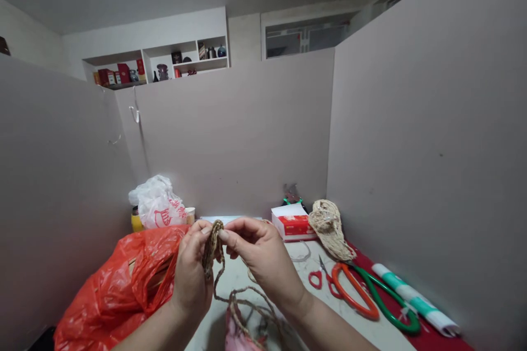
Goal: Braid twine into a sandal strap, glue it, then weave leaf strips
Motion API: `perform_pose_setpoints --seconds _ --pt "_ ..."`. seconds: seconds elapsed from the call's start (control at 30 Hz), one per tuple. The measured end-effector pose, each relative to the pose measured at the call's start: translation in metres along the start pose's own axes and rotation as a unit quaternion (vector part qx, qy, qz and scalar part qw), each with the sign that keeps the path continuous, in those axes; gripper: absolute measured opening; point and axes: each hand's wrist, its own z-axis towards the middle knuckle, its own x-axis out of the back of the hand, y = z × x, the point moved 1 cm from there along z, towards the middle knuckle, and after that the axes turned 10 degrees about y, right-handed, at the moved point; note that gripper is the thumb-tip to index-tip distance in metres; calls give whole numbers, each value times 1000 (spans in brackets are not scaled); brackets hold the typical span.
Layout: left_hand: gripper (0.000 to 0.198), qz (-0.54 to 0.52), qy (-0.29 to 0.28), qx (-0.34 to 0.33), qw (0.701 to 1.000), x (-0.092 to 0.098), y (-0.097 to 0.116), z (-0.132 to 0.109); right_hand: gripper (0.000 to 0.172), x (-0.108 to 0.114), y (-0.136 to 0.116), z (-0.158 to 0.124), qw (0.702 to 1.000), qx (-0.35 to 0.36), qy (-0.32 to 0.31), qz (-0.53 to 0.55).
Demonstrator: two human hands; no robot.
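A small brown piece of coiled, braided cord work (211, 249) is held up above the table between my two hands. My left hand (190, 263) is closed round its left side, thumb near the top edge. Thumb and fingertips of my right hand (263, 255) pinch its upper right edge; whether a small tool sits in that pinch is hidden. From the piece a loose brown cord (236, 300) hangs down and loops over the table toward a pink bag or cloth (236, 334) at the bottom edge.
A red plastic bag (119, 269) with stick-like pieces lies at left, a white plastic bag (158, 203) behind it. At right are a red-and-white box (293, 225), a cream cord bundle (329, 227), small red scissors (316, 278), large orange-and-green-handled scissors (362, 304) and a roll (415, 299). Partitions surround the table.
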Motion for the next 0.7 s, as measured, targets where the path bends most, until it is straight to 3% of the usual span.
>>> perform_pose_setpoints --seconds 0.17,0.47,0.7 --pt "20 -4 -32 -10 999 2 -3 2 21 2 4 3 998 -38 -36 18" --pt "18 -20 -4 93 995 9 -4 5 20 8 0 8 992 -76 -103 19" --pt "18 2 -41 82 996 9 -7 -1 31 17 2 14 987 -70 -134 62"
